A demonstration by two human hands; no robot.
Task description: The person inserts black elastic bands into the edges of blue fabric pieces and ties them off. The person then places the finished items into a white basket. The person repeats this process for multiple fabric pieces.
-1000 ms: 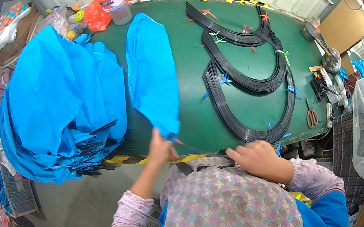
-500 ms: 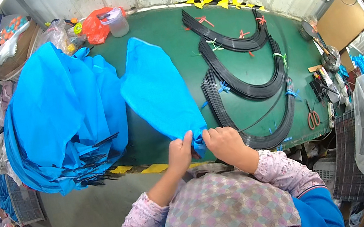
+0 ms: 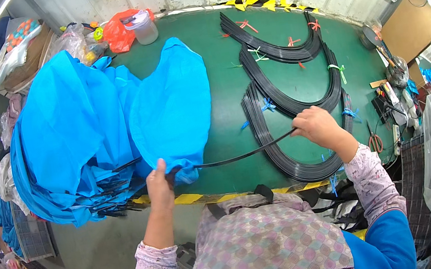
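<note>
My left hand (image 3: 161, 189) is closed on the lower end of a blue fabric piece (image 3: 174, 107) near the table's front edge, thumb upward. Out of that end runs a thin black strip (image 3: 242, 156), bowed slightly and stretched to the right. Its far end is pinched in the fingers of my right hand (image 3: 317, 128), above the nearest bundle of curved black strips (image 3: 289, 165). A pile of blue fabric pieces (image 3: 64, 131), with black strip ends poking out at the front, lies on the left and touches the held piece.
Two more tied bundles of black strips (image 3: 274, 56) lie behind on the green table (image 3: 204, 33). At the back stand a lidded plastic tub (image 3: 144, 29) and a red plastic bag (image 3: 119, 34). Red-handled scissors (image 3: 375, 142) lie at the right edge. Yellow-black tape (image 3: 189, 198) marks the front edge.
My hands have moved apart, the left one leftward with the fabric, the right one rightward. A black strip now spans between them; before, both hands gripped the fabric's bunched end together.
</note>
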